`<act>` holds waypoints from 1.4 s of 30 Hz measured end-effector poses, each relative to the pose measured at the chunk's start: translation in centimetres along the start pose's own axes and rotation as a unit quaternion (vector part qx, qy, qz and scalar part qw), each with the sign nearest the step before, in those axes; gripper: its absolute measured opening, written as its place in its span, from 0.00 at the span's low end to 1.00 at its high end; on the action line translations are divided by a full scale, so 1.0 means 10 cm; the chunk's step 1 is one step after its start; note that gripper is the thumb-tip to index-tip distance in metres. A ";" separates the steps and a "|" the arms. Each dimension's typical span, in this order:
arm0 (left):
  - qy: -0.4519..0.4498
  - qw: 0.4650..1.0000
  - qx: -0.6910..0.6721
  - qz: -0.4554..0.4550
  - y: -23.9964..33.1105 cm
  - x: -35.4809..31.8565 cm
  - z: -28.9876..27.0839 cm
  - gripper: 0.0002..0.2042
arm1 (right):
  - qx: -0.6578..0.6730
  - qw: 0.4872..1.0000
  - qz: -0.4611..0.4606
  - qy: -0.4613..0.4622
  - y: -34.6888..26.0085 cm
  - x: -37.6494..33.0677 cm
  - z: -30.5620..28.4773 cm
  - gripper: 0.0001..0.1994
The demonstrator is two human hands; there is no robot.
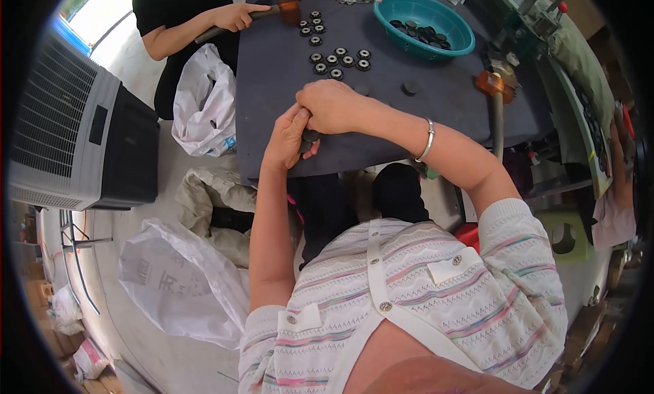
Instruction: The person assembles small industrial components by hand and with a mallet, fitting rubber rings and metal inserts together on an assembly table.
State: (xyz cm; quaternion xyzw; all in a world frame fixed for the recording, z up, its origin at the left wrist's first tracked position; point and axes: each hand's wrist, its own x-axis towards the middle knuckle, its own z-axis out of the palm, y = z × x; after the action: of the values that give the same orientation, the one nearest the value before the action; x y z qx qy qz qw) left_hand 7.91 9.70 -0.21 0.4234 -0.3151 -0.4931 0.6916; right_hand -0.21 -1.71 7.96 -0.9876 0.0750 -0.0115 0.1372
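My left hand [287,140] is curled round a few dark round discs [308,139] at the table's near edge. Over its fingertips and thumb, my right hand [335,106] is closed, its fingers bent in; whatever it grips there is hidden. Just beyond my hands, several black wheels with metal centres [340,61], like small bearings, lie in a loose group on the grey tabletop [436,118]. Single black discs [409,88] rest to the right, close to my right forearm.
A teal basin [390,34] with several black discs stands at the far right. An orange-headed mallet [498,111] lies at the right edge, near a metal press [528,29]. Across the left corner, a co-worker's hand [235,16] holds another mallet [289,11]. White bags [184,285] lie left.
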 end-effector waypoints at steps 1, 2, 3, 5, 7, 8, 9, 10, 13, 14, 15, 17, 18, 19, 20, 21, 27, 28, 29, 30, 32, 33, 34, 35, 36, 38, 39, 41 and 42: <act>0.011 0.999 -0.038 0.015 0.01 -0.01 0.00 0.21 | 0.015 1.000 -0.008 0.015 0.06 -0.01 -0.05 0.13; 0.015 0.999 -0.041 0.015 0.02 -0.01 -0.01 0.21 | 0.030 0.999 -0.016 0.029 0.18 -0.03 -0.10 0.14; 0.020 0.998 -0.057 0.021 0.03 -0.02 -0.03 0.21 | 0.023 0.998 -0.027 0.049 0.35 -0.03 -0.15 0.16; 0.030 0.996 -0.078 0.028 0.02 -0.01 -0.04 0.22 | 0.040 0.993 0.014 0.109 0.76 -0.02 -0.19 0.18; 0.028 0.995 -0.095 0.007 0.02 0.03 -0.06 0.19 | 0.075 0.983 0.049 0.158 1.23 -0.03 -0.17 0.18; 0.033 0.994 -0.099 0.007 0.01 0.02 -0.07 0.19 | 0.081 0.982 0.101 0.140 1.30 -0.05 -0.20 0.17; 0.043 0.994 -0.100 0.003 0.02 0.01 -0.07 0.18 | 0.076 0.980 0.111 0.149 1.46 -0.04 -0.13 0.17; 0.048 0.994 -0.100 -0.001 0.04 0.02 -0.04 0.17 | 0.070 0.976 0.125 0.163 1.61 -0.06 -0.06 0.16; 0.043 0.994 -0.100 -0.007 0.04 0.02 -0.07 0.16 | 0.072 0.975 0.151 0.146 1.75 -0.04 0.08 0.17; 0.047 0.994 -0.103 -0.009 0.04 0.02 -0.07 0.16 | 0.073 0.976 0.151 0.141 1.77 -0.02 0.11 0.17; 0.047 0.994 -0.101 -0.008 0.03 0.02 -0.07 0.16 | 0.063 0.976 0.142 0.149 1.79 -0.01 0.13 0.18; 0.048 0.994 -0.100 -0.010 0.03 0.03 -0.07 0.16 | 0.054 0.977 0.136 0.155 1.82 -0.01 0.15 0.19; 0.047 0.994 -0.100 -0.011 0.03 0.03 -0.07 0.15 | 0.057 0.977 0.138 0.153 1.84 0.00 0.15 0.19; 0.049 0.994 -0.099 -0.012 0.03 0.03 -0.07 0.15 | 0.061 0.977 0.140 0.151 1.83 0.01 0.14 0.19; 0.051 0.993 -0.101 -0.014 0.03 0.03 -0.07 0.15 | 0.062 0.977 0.140 0.148 1.82 0.02 0.13 0.19; 0.052 0.994 -0.098 -0.014 0.04 0.03 -0.07 0.15 | 0.065 0.979 0.141 0.132 1.81 0.03 0.11 0.19; 0.049 0.994 -0.098 -0.019 0.04 0.06 -0.07 0.14 | 0.039 0.985 0.137 0.093 1.76 0.09 0.03 0.18; 0.049 0.994 -0.099 -0.020 0.04 0.07 -0.07 0.14 | 0.029 0.986 0.143 0.081 1.76 0.11 0.01 0.17; 0.051 0.993 -0.100 -0.023 0.04 0.07 -0.08 0.14 | 0.031 0.986 0.143 0.078 1.75 0.13 0.00 0.17; 0.049 0.993 -0.102 -0.020 0.04 0.08 -0.08 0.14 | 0.019 0.988 0.136 0.064 1.74 0.15 -0.01 0.17; 0.048 0.993 -0.104 -0.019 0.04 0.08 -0.08 0.14 | 0.007 0.991 0.128 0.048 1.77 0.17 0.00 0.18; 0.048 0.993 -0.102 -0.020 0.05 0.09 -0.08 0.14 | -0.007 0.992 0.113 0.057 1.79 0.18 0.01 0.16; 0.048 0.994 -0.100 -0.020 0.05 0.08 -0.07 0.14 | -0.021 0.993 0.096 0.067 1.78 0.17 0.01 0.15; 0.050 0.993 -0.101 -0.020 0.05 0.08 -0.07 0.14 | -0.020 0.993 0.095 0.065 1.75 0.17 0.03 0.15; 0.051 0.994 -0.094 -0.021 0.05 0.09 -0.06 0.14 | -0.071 0.990 0.086 0.086 1.71 0.16 0.06 0.13; 0.048 0.995 -0.082 -0.015 0.10 0.09 -0.05 0.14 | -0.125 0.983 0.075 0.116 1.65 0.14 0.06 0.12; 0.058 0.994 -0.087 -0.022 0.07 0.08 -0.03 0.14 | -0.126 0.983 0.074 0.116 1.66 0.12 0.09 0.11; 0.065 0.994 -0.085 -0.020 0.06 0.07 -0.06 0.14 | -0.133 0.983 0.089 0.093 1.61 0.11 0.08 0.11; 0.056 0.994 -0.095 -0.011 0.05 0.07 -0.07 0.15 | -0.137 0.982 0.086 0.101 1.60 0.08 0.05 0.11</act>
State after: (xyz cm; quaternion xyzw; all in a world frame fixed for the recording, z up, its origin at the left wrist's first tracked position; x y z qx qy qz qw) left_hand 8.96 9.33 -0.08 0.3863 -0.2233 -0.5037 0.7397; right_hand -1.72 -16.87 3.10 -0.9807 0.1740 -0.0887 -0.0070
